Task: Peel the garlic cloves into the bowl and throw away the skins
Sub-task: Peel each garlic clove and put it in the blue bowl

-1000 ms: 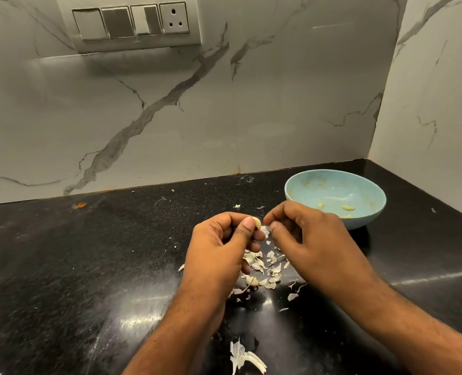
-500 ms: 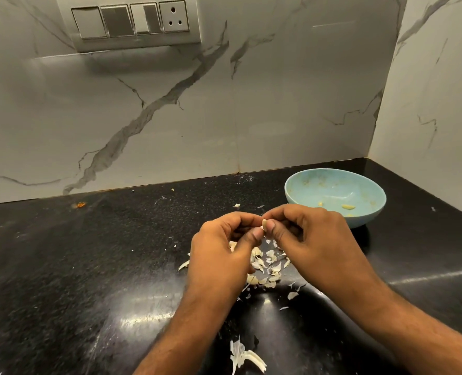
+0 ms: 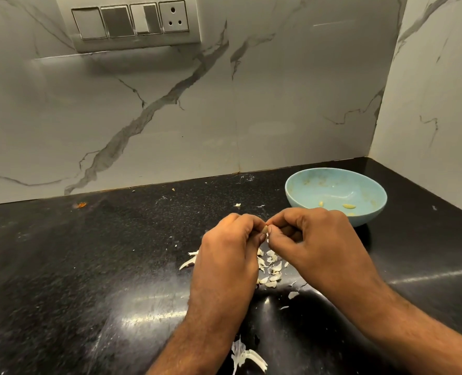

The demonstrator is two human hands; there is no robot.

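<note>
A small garlic clove (image 3: 264, 229) is pinched between the fingertips of both hands above the black counter. My left hand (image 3: 228, 249) holds it from the left with curled fingers. My right hand (image 3: 312, 239) pinches it from the right, thumb against the clove. Under and between the hands lies a pile of pale garlic skins (image 3: 270, 269). The light blue bowl (image 3: 376, 193) stands behind my right hand, with a few peeled cloves (image 3: 349, 206) at its bottom.
More skin scraps lie near the front edge (image 3: 247, 357) and left of my left hand (image 3: 188, 262). The black counter (image 3: 75, 266) meets marble walls behind and on the right. A switch panel (image 3: 131, 21) is on the back wall.
Both hands have drawn closer together and risen slightly, with the clove now more enclosed by the fingertips. The bowl and the skins have not moved.
</note>
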